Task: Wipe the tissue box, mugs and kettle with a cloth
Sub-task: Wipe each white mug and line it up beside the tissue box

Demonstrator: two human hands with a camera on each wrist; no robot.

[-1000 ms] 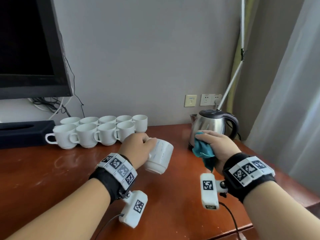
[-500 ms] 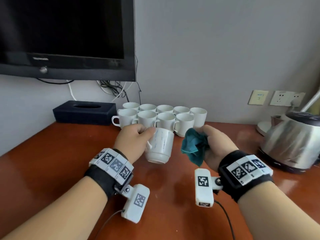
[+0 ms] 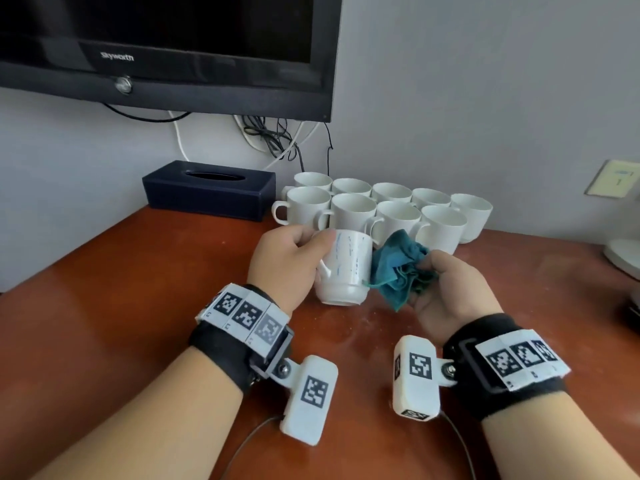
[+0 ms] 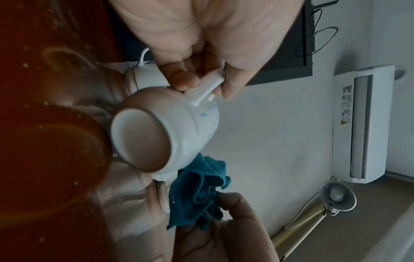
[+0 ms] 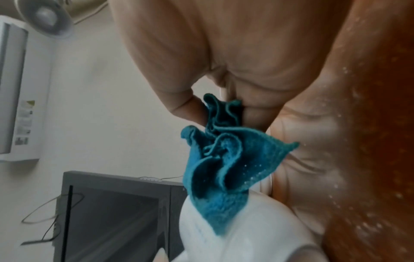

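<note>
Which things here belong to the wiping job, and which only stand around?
Job: held mug in left hand; teal cloth in right hand; mugs on the table; tissue box.
Around: television, cables, wall socket.

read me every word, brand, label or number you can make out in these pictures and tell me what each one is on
"Skyworth": on the television's lower bezel.
Stickers on the air conditioner: too small to read.
Wrist-band squares: coded patterns, no words.
Blue marks on the held mug: streaks, not lettering.
Wall switch: no readable text.
</note>
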